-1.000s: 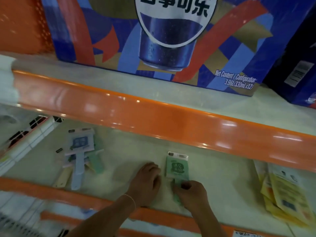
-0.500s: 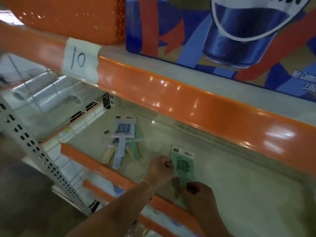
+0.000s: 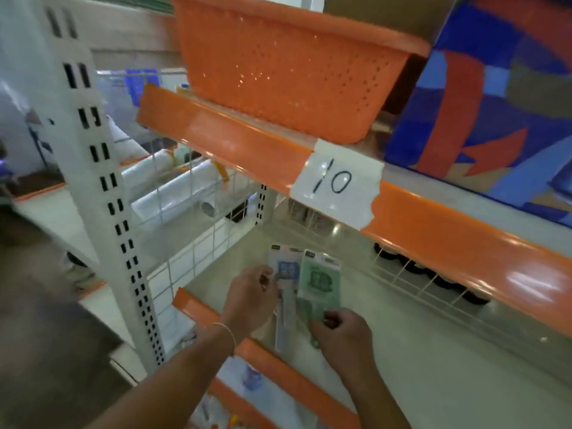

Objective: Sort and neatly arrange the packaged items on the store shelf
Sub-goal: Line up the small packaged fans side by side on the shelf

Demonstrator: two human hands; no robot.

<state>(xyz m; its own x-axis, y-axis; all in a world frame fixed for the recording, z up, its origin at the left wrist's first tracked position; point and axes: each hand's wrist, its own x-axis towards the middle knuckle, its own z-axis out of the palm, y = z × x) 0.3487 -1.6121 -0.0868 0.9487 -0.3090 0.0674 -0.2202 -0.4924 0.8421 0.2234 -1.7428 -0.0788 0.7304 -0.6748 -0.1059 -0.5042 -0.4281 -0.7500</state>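
Head camera, looking down into a store shelf with a pale floor [image 3: 418, 351] and orange front rail [image 3: 288, 370]. Two flat carded packages lie side by side near the shelf's left end: a pale blue long-handled item on a white and blue card [image 3: 286, 292], and just to its right a green one on a green printed card [image 3: 320, 280]. Both have their long axis running front to back, card ends pointing toward the back of the shelf, handle ends toward the person; the two look roughly parallel, edges touching or overlapping (blur hides which).

The left hand [image 3: 252, 298] has its fingers curled at the blue package's left edge, apparently pinching it. The right hand [image 3: 342, 334] is curled over the green package's near end, gripping the handle.

Judging from this, two packages are being lined up as a pair; whether more remain elsewhere cannot be told.

Above, a paper label marked 10 [image 3: 337, 187] sits on the upper rail, under an orange perforated plastic basket [image 3: 294, 66].
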